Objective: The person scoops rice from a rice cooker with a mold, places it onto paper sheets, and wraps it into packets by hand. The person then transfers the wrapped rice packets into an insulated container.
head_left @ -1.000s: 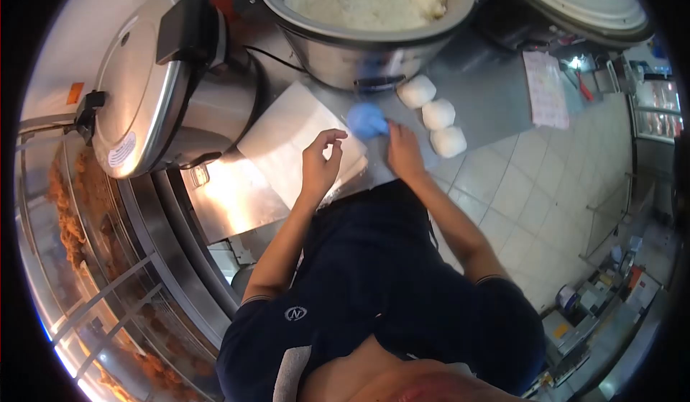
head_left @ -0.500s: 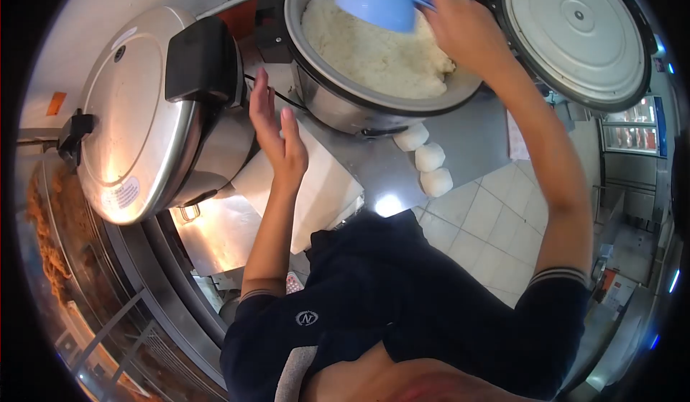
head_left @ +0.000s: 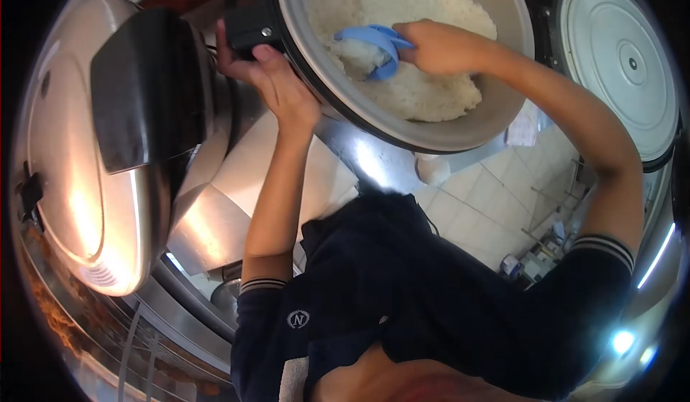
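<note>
My right hand (head_left: 442, 47) is closed on the handle of a blue scoop (head_left: 388, 62), whose cup is dug into the white rice (head_left: 424, 96) and has rice inside. The rice lies in a large round cooker (head_left: 514, 28) at the top. At the cooker's left side, my left hand (head_left: 277, 85) is on the black side handle (head_left: 248, 32), its fingers partly bent round it. Below the cooker, a white rice ball (head_left: 433, 170) shows, partly covered by the rim.
A closed steel cooker (head_left: 79, 157) stands at the left, and a round lid (head_left: 624, 64) at the right. White paper sheets (head_left: 309, 179) lie on the steel counter (head_left: 366, 156). Fried food sits behind glass at the lower left. Tiled floor (head_left: 471, 204) shows beyond the counter.
The scoop has gone from beside the rice balls up over the cooker and down into the rice. My left hand has moved up from over the paper to the cooker's handle. The view has shifted.
</note>
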Demonstrator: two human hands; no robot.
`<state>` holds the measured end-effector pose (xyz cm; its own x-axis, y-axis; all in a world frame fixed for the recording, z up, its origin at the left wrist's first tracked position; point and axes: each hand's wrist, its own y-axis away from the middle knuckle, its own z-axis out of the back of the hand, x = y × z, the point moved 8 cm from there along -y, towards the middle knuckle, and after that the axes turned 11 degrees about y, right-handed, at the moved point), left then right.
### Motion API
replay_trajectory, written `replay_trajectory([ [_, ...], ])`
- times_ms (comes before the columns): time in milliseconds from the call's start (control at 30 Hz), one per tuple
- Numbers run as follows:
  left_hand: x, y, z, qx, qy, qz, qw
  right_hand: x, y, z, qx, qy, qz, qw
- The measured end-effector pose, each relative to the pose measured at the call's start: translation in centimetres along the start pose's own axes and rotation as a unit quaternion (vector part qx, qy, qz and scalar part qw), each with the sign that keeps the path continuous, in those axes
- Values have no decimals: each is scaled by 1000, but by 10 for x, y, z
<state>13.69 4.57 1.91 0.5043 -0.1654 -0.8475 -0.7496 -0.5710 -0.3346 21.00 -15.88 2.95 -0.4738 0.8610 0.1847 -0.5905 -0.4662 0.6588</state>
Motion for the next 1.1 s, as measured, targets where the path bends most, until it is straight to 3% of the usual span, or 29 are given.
replay_trajectory([
  [67, -1, 0, -4, -9, 36, 25, 999, 8, 31, -16, 46, -50, -71, 995],
  [233, 7, 7, 5, -2, -7, 21, 1000, 43, 95, 6, -47, -20, -87, 995],
  [300, 8, 10, 8, 2, -30, 0, 1000, 48, 103, 17, -138, 8, -53, 989],
  [367, 6, 6, 4, 7, -42, -32, 999, 43, 93, 21, -114, -13, -45, 992],
  [433, -1, 2, 0, 7, -45, -67, 997, 30, 87, 13, 69, -140, -172, 973],
  [467, 8, 4, 4, 11, -40, -28, 999, 20, 80, 7, 125, -170, -162, 964],
  [500, 5, 3, 3, 11, -33, -36, 999, 5, 69, 7, 116, -166, -164, 965],
  [533, 1, 2, 1, 10, -31, -44, 999, -6, 52, 28, -52, -74, -114, 989],
  [567, -4, 2, 0, 9, -28, -51, 998, -5, 50, 48, -215, 20, -62, 974],
  [600, -6, 2, -2, 11, -22, -60, 998, -7, 46, 49, -225, 25, -63, 972],
  [800, 1, 0, 2, 16, 6, -32, 999, -41, 7, 44, -218, 68, -101, 968],
  [900, 2, 1, -1, 18, 32, -24, 999, -55, -15, 23, -217, 95, -47, 970],
  [1000, 0, 1, -1, 17, 23, -13, 1000, -47, -21, 18, -165, 109, -82, 977],
  [1067, 2, 0, 0, 19, 9, -20, 1000, -41, -10, 6, -17, -24, -173, 984],
  [1100, 3, 0, 2, 18, -4, -26, 999, -38, -4, 4, -15, -26, -169, 985],
])
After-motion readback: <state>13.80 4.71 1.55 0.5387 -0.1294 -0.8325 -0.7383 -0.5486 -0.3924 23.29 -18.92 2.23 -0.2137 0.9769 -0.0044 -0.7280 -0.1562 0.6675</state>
